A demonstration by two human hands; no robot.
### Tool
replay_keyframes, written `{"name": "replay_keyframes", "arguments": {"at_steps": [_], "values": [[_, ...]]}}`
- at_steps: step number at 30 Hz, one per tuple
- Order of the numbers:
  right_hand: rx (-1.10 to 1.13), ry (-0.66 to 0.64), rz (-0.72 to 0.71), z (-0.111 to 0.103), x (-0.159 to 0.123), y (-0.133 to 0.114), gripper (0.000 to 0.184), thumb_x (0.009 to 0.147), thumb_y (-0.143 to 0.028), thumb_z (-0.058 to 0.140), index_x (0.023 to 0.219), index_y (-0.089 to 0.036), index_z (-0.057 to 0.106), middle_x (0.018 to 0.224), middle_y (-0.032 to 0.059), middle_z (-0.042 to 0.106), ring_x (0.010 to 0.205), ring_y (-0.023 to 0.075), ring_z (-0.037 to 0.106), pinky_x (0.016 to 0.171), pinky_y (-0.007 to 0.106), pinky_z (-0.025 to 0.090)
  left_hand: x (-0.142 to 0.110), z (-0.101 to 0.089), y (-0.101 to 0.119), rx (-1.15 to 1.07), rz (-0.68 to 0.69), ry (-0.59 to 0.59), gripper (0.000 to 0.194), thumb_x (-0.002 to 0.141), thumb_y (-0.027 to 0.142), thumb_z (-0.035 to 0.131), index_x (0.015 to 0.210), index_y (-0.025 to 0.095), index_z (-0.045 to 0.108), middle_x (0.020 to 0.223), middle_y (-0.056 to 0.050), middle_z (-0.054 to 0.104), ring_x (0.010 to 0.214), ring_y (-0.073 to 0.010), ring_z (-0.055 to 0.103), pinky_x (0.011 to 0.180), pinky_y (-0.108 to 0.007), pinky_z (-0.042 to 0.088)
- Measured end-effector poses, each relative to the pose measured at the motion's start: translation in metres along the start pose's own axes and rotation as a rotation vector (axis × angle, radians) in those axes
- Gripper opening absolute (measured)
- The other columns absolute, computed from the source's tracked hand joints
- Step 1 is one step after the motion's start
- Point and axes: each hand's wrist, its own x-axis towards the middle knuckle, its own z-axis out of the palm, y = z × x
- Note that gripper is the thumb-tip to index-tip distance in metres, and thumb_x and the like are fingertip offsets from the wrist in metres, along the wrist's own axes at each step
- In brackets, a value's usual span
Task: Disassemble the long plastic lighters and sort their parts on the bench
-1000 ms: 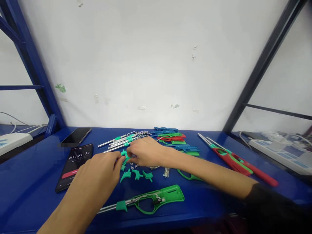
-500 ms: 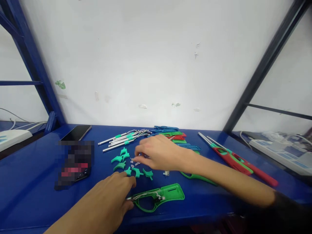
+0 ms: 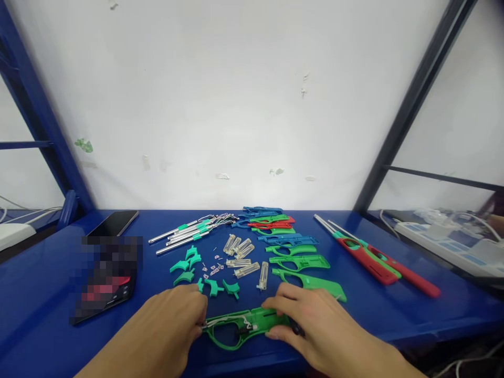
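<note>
A green half-shell of a gas lighter lies at the table's front, its open side up, with white wires and a small black part inside. My left hand is closed around its narrow left end, where the fingers hide most of the metal tube. At the wide handle end, the thumb and fingers of my right hand grip the shell's edges. A dark tip of something I cannot make out shows under the right palm. Teal triggers lie just beyond my left hand. Clear fuel tanks lie farther back.
Metal lighter tubes with wires lie at back left. Several green, blue and red shells are lined up right of centre. Assembled red lighters rest farther right, phones at left. Small metal pieces are scattered mid-table.
My right hand has come back from the small metal pieces to the shell's handle end and now grips it. The left hand still holds the tube end. The camera view has shifted slightly.
</note>
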Motion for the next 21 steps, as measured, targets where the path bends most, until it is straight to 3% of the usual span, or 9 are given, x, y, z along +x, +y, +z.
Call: {"name": "replay_keyframes", "arguments": {"at_steps": [5, 10, 15, 17, 21], "values": [[0.031, 0.051, 0.035, 0.006, -0.004, -0.002, 0.018, 0.099, -0.030, 0.076, 0.117, -0.032, 0.074, 0.110, -0.0005, 0.071, 0.085, 0.0217, 0.075, 0.066, 0.032, 0.050, -0.001, 0.009, -0.009, 0.004, 0.041, 0.104, 0.036, 0.103, 0.013, 0.034, 0.104, 0.023, 0.068, 0.113, -0.010, 0.072, 0.103, -0.0281, 0.068, 0.095, -0.045, 0.050], [0.033, 0.061, 0.024, 0.007, -0.006, -0.006, 0.021, 0.098, -0.022, 0.074, 0.118, -0.028, 0.072, 0.116, 0.0019, 0.072, 0.090, 0.0227, 0.077, 0.071, 0.033, 0.057, 0.000, 0.011, -0.012, -0.098, 0.138, 0.220, 0.037, 0.103, 0.028, 0.031, 0.101, 0.029, 0.068, 0.106, -0.007, 0.075, 0.095, -0.0286, 0.072, 0.090, -0.047, 0.054], [0.065, 0.060, 0.013, 0.007, -0.005, -0.004, 0.016, 0.099, -0.026, 0.076, 0.114, -0.030, 0.074, 0.110, -0.0010, 0.074, 0.094, 0.0217, 0.078, 0.077, 0.030, 0.059, 0.004, 0.018, -0.009, -0.097, 0.285, 0.432, 0.046, 0.105, 0.035, 0.027, 0.127, 0.029, 0.067, 0.136, -0.009, 0.071, 0.127, -0.0327, 0.067, 0.105, -0.049, 0.055], [0.060, 0.077, 0.005, 0.009, -0.004, -0.001, 0.017, 0.098, -0.028, 0.078, 0.114, -0.030, 0.075, 0.108, -0.0012, 0.075, 0.092, 0.0207, 0.078, 0.075, 0.029, 0.059, 0.006, 0.021, -0.005, -0.081, 0.288, 0.428, 0.046, 0.106, 0.035, 0.027, 0.130, 0.029, 0.065, 0.139, -0.010, 0.070, 0.128, -0.0329, 0.067, 0.102, -0.048, 0.058], [0.025, 0.131, -0.029, 0.018, -0.003, 0.005, 0.029, 0.090, -0.031, 0.086, 0.116, -0.030, 0.075, 0.106, -0.0021, 0.077, 0.082, 0.0203, 0.079, 0.066, 0.028, 0.057, 0.008, 0.016, 0.008, -0.031, 0.263, 0.339, 0.041, 0.108, 0.036, 0.030, 0.119, 0.031, 0.069, 0.127, -0.007, 0.074, 0.112, -0.0302, 0.073, 0.094, -0.045, 0.061]]}}
